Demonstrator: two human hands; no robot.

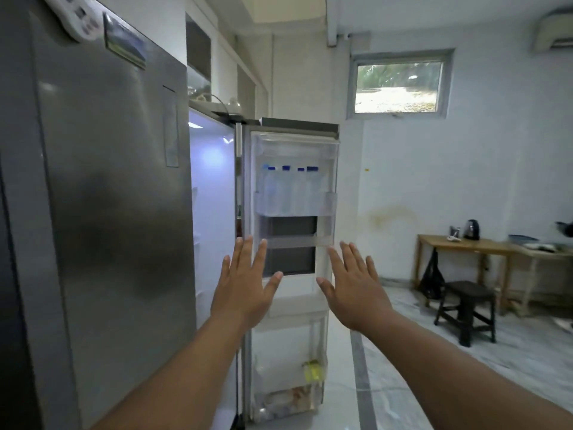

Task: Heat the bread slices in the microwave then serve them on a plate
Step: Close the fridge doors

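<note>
I face a steel side-by-side fridge whose right door (290, 193) stands wide open, its inner shelves turned toward me. My left hand (246, 280) and my right hand (353, 283) are both raised in front of that door, palms forward, fingers spread, holding nothing. Neither hand touches the door as far as I can tell. The lit fridge interior (212, 193) shows only as a narrow strip between the two doors. No bread, microwave or plate is in view.
The closed left fridge door (102, 187) fills the left side. Several blue-capped bottles (290, 187) stand in the open door's shelf, packets in its bottom bin (291, 395). At the right stand a wooden table (471, 245) with a kettle (472, 229) and a dark stool (468, 308).
</note>
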